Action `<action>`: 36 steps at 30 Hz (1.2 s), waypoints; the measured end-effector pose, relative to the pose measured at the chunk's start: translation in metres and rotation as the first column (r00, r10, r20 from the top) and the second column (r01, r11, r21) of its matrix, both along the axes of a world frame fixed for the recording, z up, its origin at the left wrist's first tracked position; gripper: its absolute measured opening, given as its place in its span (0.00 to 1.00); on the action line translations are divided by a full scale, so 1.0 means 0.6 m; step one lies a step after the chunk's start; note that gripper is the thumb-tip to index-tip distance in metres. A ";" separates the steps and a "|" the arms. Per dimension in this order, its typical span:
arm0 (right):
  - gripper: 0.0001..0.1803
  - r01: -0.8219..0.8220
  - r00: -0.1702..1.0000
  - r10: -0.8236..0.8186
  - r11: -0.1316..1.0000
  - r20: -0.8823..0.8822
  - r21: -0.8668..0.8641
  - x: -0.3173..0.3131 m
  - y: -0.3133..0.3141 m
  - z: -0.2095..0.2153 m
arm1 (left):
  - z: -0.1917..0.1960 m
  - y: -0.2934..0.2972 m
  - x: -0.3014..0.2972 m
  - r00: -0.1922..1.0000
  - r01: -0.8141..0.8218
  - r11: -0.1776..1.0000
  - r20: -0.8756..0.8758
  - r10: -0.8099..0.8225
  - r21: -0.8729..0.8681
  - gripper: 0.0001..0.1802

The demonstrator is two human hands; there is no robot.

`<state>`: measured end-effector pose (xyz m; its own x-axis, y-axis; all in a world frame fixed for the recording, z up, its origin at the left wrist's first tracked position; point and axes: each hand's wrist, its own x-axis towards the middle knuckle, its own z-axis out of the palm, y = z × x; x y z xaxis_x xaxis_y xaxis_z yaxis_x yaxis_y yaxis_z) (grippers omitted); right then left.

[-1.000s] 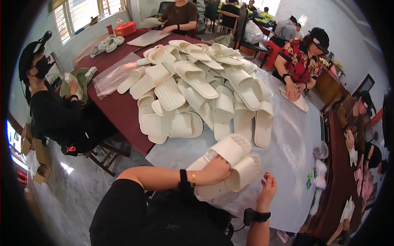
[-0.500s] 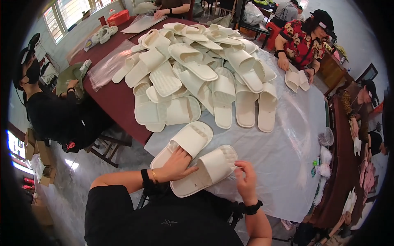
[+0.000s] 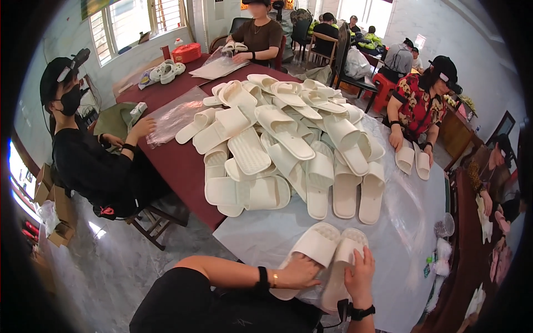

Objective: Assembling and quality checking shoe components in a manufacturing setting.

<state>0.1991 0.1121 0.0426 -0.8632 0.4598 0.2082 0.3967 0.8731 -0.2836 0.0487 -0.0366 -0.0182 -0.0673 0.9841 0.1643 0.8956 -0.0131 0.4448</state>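
Now, taking the big heap of white slippers (image 3: 288,144) in the middle of the bench (image 3: 183,166) as my mark: far to its left a person in black (image 3: 83,155) sits at the bench edge, one hand on a clear plastic bag (image 3: 175,116) lying on the dark red top.

Just below the heap, nearest me, lies my pair. My left hand (image 3: 300,272) rests flat on the left slipper (image 3: 311,250), fingers spread over its strap and sole, pressing rather than gripping, so the grip is wide and holds nothing closed. Beside it, touching edge to edge, is the right slipper (image 3: 347,261), and my right hand (image 3: 361,275) lies against its side, fingers loosely curved on it (a steadying touch, not a pinch).

I judge I am at the pairing step, squaring the two together on the clear sheet (image 3: 400,222). The next move would call for both hands closing in evenly so the soles stay aligned.

To the right of the heap a person in a patterned red shirt (image 3: 416,105) handles another pair (image 3: 413,161).
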 end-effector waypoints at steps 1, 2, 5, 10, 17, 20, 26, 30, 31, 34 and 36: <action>0.31 0.067 0.992 -0.074 0.995 -0.102 -0.076 0.008 -0.010 0.010 | -0.004 0.020 0.009 1.000 0.003 1.000 0.003 -0.003 0.006 0.35; 0.29 0.119 0.968 -0.150 0.980 -0.199 -0.159 0.011 -0.022 0.014 | -0.007 0.036 0.013 0.999 -0.031 0.997 -0.013 0.032 0.070 0.34; 0.28 0.095 0.969 -0.137 0.975 -0.207 -0.200 0.038 -0.059 -0.017 | -0.009 0.064 0.016 0.999 -0.047 0.993 -0.020 0.049 0.108 0.33; 0.29 0.136 0.972 -0.168 0.972 -0.164 -0.194 0.031 -0.055 -0.018 | 0.006 0.073 0.006 1.000 0.004 0.994 -0.010 -0.005 -0.106 0.34; 0.35 0.160 0.966 -0.221 0.916 -0.131 -0.369 0.041 -0.026 -0.083 | -0.007 0.092 0.026 0.997 -0.062 0.987 -0.030 0.067 0.147 0.33; 0.40 0.100 0.984 -0.146 0.925 -0.100 -0.366 0.037 -0.018 -0.120 | -0.017 0.119 0.031 0.998 -0.065 0.996 -0.017 0.066 0.057 0.32; 0.42 0.125 0.979 -0.176 0.918 -0.104 -0.377 0.015 0.009 -0.114 | -0.029 0.128 0.037 0.995 -0.076 0.991 -0.062 0.083 0.107 0.29; 0.39 0.141 0.971 -0.199 0.925 -0.134 -0.353 -0.009 0.045 -0.106 | -0.013 0.124 0.033 0.997 -0.067 0.998 0.045 0.067 0.008 0.31; 0.38 0.098 0.971 -0.170 0.925 -0.169 -0.368 -0.007 0.039 -0.114 | -0.014 0.125 0.032 0.992 -0.074 0.996 0.104 0.069 0.051 0.31; 0.36 0.092 0.975 -0.161 0.922 -0.156 -0.375 -0.002 0.004 -0.097 | -0.024 0.135 0.028 0.996 -0.042 0.999 0.084 0.042 -0.007 0.32; 0.35 0.049 0.931 -0.299 0.670 -0.209 -0.741 0.008 -0.008 -0.086 | -0.026 0.135 0.029 0.997 -0.061 0.996 0.057 0.058 0.059 0.33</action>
